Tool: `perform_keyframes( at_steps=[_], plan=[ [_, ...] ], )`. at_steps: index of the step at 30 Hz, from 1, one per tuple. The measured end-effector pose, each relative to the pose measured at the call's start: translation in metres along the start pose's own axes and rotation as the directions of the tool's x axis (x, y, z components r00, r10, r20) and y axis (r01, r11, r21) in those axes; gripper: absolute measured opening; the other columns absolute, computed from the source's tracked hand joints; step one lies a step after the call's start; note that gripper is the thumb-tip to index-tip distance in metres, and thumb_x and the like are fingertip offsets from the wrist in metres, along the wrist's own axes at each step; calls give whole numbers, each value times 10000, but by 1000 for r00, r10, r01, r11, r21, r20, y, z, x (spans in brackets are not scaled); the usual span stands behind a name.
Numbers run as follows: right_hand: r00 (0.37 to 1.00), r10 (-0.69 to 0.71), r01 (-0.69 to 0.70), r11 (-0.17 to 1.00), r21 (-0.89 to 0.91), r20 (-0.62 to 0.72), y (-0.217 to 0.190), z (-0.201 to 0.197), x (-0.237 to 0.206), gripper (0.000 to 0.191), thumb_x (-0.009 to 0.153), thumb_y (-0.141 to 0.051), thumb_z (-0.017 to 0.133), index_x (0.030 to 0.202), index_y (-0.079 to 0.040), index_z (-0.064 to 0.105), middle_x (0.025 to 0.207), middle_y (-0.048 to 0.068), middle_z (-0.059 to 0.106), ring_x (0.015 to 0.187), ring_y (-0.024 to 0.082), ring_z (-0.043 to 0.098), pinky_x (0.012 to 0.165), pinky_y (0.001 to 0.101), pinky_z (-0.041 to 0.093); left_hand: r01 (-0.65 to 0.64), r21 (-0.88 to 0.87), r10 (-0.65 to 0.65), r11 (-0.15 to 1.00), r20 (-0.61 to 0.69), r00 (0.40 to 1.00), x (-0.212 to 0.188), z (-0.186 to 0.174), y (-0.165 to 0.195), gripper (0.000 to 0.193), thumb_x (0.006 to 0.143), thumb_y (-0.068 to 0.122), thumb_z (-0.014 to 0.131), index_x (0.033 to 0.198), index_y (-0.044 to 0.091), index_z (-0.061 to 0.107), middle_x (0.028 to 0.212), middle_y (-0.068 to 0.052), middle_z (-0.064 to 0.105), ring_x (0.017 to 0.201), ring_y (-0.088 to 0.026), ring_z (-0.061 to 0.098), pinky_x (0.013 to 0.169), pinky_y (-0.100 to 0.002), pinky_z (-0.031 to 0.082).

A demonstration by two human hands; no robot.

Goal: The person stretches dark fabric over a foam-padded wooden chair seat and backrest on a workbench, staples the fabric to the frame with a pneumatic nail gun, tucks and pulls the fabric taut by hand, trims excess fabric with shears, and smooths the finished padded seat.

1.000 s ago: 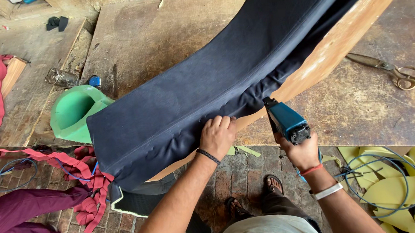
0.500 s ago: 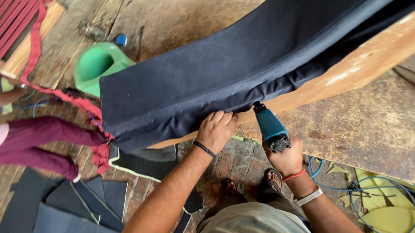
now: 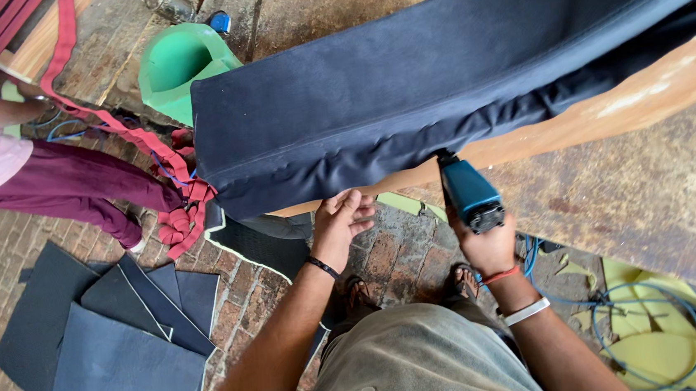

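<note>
Right hand (image 3: 484, 247), fingers clamped on teal staple gun (image 3: 469, 192), nose at dark fabric (image 3: 439, 89) hem over wood frame (image 3: 606, 113); left hand (image 3: 340, 225) fingers apart, just below fabric edge, w/ nothing gripped.

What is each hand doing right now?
Left hand: open, fingers at the lower edge of the dark fabric, gripping nothing.
Right hand: closed on a teal stapler.

no packages, labels, signs, screens
</note>
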State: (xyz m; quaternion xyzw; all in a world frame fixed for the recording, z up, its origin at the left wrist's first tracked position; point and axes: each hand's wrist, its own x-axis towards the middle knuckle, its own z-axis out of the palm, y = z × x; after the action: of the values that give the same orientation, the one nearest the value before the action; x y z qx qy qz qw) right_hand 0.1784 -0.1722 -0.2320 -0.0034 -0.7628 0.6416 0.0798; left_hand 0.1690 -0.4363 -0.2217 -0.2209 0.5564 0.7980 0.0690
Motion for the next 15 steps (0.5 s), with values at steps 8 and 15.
perform_keyframes(
  at_steps=[8,15],
  plan=[
    [956,234,-195,957,214,-178,-13,55,-44,174,837,-46,741,992,-15,667,744,18,656,594,104,596,522,279,478,-243,18,243,970,-3,970,27,-27,-20,195,949,205,745,864,32,723,710,-63,715,525,-117,614,463,-272,497],
    [950,188,-167,981,103,-248,-37,87,-58,223,818,-51,743,1038,-15,732,810,22,706,640,93,615,560,265,492,-191,21,192,981,-52,980,29,-20,-22,201,925,211,777,828,40,739,668,-52,699,505,-99,593,450,-244,468]
  ],
)
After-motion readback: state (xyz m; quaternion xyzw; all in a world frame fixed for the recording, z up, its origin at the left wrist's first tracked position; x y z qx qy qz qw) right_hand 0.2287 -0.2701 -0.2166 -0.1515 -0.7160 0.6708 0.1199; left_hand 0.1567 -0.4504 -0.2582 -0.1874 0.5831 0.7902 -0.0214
